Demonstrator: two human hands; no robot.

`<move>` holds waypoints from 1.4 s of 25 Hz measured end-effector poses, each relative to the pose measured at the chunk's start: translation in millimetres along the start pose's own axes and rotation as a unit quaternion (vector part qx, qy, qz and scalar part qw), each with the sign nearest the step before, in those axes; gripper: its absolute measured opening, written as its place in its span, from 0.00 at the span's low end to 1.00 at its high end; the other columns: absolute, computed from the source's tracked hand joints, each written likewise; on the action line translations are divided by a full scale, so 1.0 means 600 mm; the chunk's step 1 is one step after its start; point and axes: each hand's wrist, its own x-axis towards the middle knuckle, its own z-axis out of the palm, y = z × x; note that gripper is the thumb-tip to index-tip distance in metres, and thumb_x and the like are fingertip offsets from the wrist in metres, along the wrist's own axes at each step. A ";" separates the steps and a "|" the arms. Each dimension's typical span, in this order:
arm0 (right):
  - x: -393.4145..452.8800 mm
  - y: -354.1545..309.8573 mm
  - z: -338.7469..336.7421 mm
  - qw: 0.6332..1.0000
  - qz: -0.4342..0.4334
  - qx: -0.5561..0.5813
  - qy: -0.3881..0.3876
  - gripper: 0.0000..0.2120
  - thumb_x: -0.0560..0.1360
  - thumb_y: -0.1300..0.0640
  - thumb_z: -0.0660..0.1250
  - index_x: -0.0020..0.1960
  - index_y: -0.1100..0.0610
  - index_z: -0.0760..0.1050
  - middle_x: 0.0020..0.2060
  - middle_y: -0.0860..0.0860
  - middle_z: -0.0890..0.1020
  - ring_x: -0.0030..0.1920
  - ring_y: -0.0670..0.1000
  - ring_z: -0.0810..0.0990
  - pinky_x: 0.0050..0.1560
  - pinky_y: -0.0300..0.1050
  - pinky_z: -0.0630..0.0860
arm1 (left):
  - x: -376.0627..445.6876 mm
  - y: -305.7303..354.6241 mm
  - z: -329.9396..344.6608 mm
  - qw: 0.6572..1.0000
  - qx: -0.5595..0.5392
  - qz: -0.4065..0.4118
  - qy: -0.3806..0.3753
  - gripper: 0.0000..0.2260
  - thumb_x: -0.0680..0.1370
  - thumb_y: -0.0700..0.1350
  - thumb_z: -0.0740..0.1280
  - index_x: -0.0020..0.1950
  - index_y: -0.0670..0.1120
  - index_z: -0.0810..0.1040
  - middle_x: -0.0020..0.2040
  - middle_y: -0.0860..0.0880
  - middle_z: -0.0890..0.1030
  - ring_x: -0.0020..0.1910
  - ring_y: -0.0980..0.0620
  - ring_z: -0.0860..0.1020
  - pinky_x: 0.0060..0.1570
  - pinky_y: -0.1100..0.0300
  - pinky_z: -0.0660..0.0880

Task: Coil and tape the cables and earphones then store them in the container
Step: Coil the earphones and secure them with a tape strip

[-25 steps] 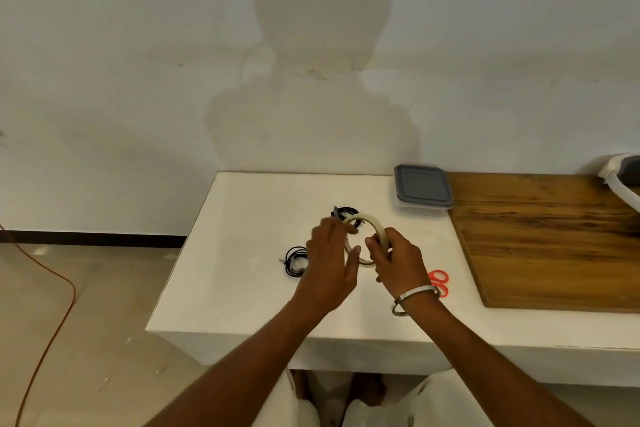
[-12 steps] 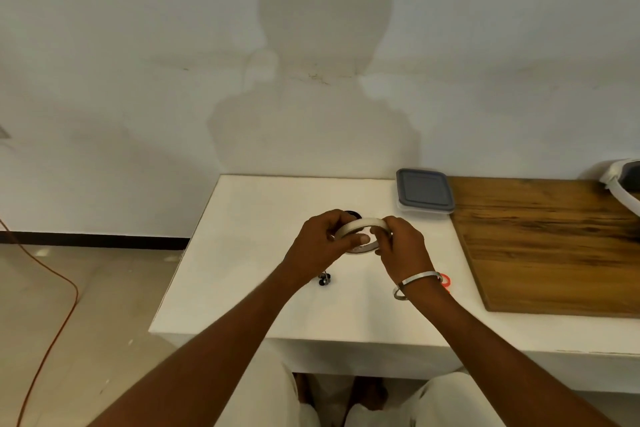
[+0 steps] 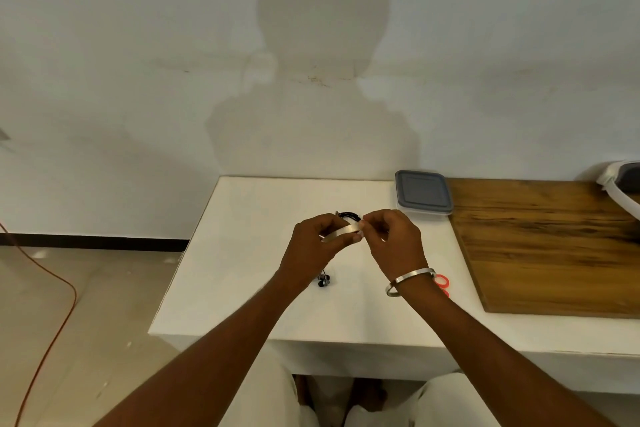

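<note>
White table (image 3: pixel 242 253), brown streaked wooden board (image 3: pixel 554 246), grey container lid (image 3: pixel 423 191), red scissors handles (image 3: pixel 442 281) (partly hidden), beige tape roll (image 3: pixel 341 230), black cable (image 3: pixel 349 216).

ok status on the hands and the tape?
Left hand grips tape roll; right hand pinches its edge. Coiled cable behind, earbuds on table. Container lidded. Nothing in the way.
</note>
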 end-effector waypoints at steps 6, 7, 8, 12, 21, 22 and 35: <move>0.004 -0.007 0.003 1.000 0.019 -0.001 0.016 0.07 0.73 0.58 0.69 0.48 0.60 0.80 0.43 0.53 0.81 0.41 0.47 0.77 0.40 0.28 0.69 | -0.001 -0.004 -0.004 1.000 0.010 -0.016 -0.010 0.10 0.68 0.49 0.78 0.45 0.48 0.82 0.39 0.54 0.82 0.37 0.63 0.77 0.39 0.71 0.71; 0.004 -0.008 0.004 1.000 0.023 0.001 0.016 0.07 0.73 0.57 0.69 0.48 0.60 0.79 0.42 0.53 0.81 0.40 0.47 0.77 0.39 0.27 0.69 | -0.001 -0.005 -0.005 1.000 0.008 -0.014 -0.013 0.10 0.68 0.49 0.78 0.44 0.49 0.82 0.39 0.54 0.82 0.38 0.61 0.78 0.40 0.70 0.71; 0.004 -0.008 0.004 0.999 0.028 0.002 0.017 0.07 0.73 0.56 0.70 0.48 0.60 0.79 0.41 0.52 0.81 0.40 0.47 0.77 0.39 0.27 0.69 | -0.001 -0.007 -0.006 1.000 0.007 -0.013 -0.016 0.10 0.68 0.49 0.78 0.44 0.49 0.82 0.39 0.53 0.83 0.39 0.59 0.78 0.41 0.68 0.72; 0.003 -0.009 0.006 0.999 0.032 -0.008 0.016 0.06 0.74 0.57 0.69 0.47 0.61 0.79 0.41 0.54 0.81 0.39 0.47 0.77 0.38 0.27 0.68 | -0.005 -0.010 -0.005 1.000 0.012 -0.009 -0.025 0.11 0.67 0.49 0.78 0.44 0.48 0.81 0.40 0.50 0.83 0.40 0.56 0.78 0.41 0.68 0.71; 0.005 -0.015 0.001 0.999 0.032 -0.015 -0.022 0.05 0.75 0.59 0.66 0.48 0.60 0.78 0.41 0.53 0.81 0.40 0.48 0.78 0.40 0.31 0.71 | -0.014 -0.009 0.003 0.995 0.006 -0.017 -0.101 0.15 0.77 0.54 0.68 0.61 0.51 0.72 0.62 0.57 0.74 0.60 0.61 0.72 0.48 0.64 0.73; 0.006 -0.016 0.000 0.999 0.028 -0.016 -0.033 0.06 0.75 0.58 0.66 0.48 0.60 0.78 0.40 0.52 0.81 0.40 0.48 0.78 0.39 0.29 0.70 | -0.013 -0.008 0.003 0.992 -0.011 -0.027 -0.125 0.16 0.79 0.53 0.65 0.64 0.52 0.70 0.65 0.58 0.72 0.64 0.63 0.70 0.54 0.63 0.72; 0.009 -0.016 -0.007 0.989 0.055 0.010 -0.136 0.08 0.76 0.53 0.65 0.51 0.56 0.78 0.43 0.49 0.80 0.41 0.46 0.77 0.37 0.30 0.70 | -0.018 -0.003 -0.009 0.992 -0.014 -0.049 -0.119 0.22 0.70 0.57 0.74 0.60 0.57 0.71 0.55 0.55 0.79 0.54 0.54 0.80 0.52 0.59 0.78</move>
